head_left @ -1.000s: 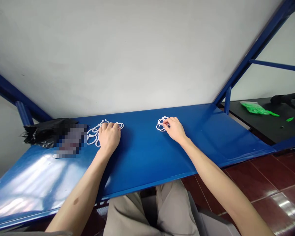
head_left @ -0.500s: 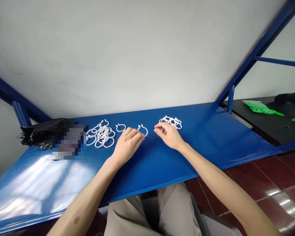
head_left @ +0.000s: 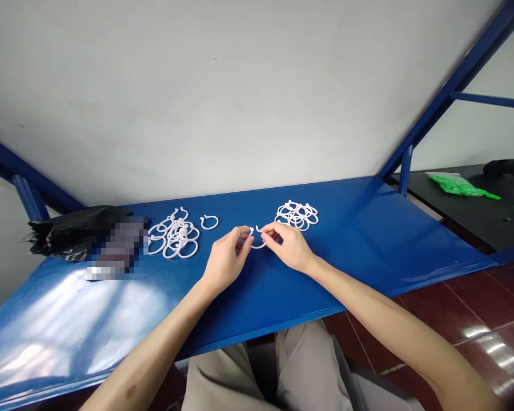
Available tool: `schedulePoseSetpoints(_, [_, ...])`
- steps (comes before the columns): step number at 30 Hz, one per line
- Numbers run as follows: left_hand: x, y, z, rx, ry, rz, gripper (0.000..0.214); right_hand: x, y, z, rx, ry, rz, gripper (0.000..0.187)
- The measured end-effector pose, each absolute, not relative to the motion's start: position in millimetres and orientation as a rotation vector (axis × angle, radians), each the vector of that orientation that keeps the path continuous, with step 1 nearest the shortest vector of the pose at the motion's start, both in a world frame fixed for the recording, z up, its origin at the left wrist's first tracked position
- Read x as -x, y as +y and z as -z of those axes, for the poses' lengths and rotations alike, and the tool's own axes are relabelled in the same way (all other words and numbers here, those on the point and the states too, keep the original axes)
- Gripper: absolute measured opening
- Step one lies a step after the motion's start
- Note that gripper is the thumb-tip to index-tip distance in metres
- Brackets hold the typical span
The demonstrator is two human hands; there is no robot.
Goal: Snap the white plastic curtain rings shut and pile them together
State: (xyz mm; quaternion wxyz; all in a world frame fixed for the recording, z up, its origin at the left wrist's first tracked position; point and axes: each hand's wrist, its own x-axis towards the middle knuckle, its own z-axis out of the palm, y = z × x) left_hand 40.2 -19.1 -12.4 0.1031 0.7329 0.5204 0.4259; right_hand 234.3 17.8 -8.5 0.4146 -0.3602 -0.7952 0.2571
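The left hand (head_left: 228, 254) and right hand (head_left: 289, 245) each pinch one end of a white ring (head_left: 258, 246) in a closed grip, its ends apart. It is between a left heap (head_left: 180, 235) with a lone ring (head_left: 209, 229) beside it and a smaller right pile (head_left: 300, 213) on the worktop (head_left: 346, 234); work looks partway.

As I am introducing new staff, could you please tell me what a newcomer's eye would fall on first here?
Probably the bright blue tabletop, spread below the pale wall. Near its middle, the left hand and right hand hold a white ring between a left ring pile and a right ring pile. At far right, a green-filled bag lies on a black table.
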Motion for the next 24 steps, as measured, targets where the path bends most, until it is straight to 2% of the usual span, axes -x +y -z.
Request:
schedulePoseSetpoints(5, [-40.4,-21.4,13.9,-2.096,1.463,-1.127,0.015,-231.3,13.4,9.7,0.841,-2.092,-0.488,0.018])
schedulePoseSetpoints(15, [-37.4,-22.2,18.2,-2.343,1.475,-0.991,0.017,-233.0,9.7,13.2,0.700,-2.338,-0.121,0.029])
schedulePoseSetpoints(19, [-30.7,-11.7,8.7,-2.475,1.528,-0.951,0.024,-240.3,23.0,5.9,0.900,-2.295,-0.016,0.027])
schedulePoseSetpoints(24, [-3.3,4.4,6.3,-2.542,1.944,-0.887,0.031,-285.3,55.4,-4.7,1.304,-2.098,0.018,0.023])
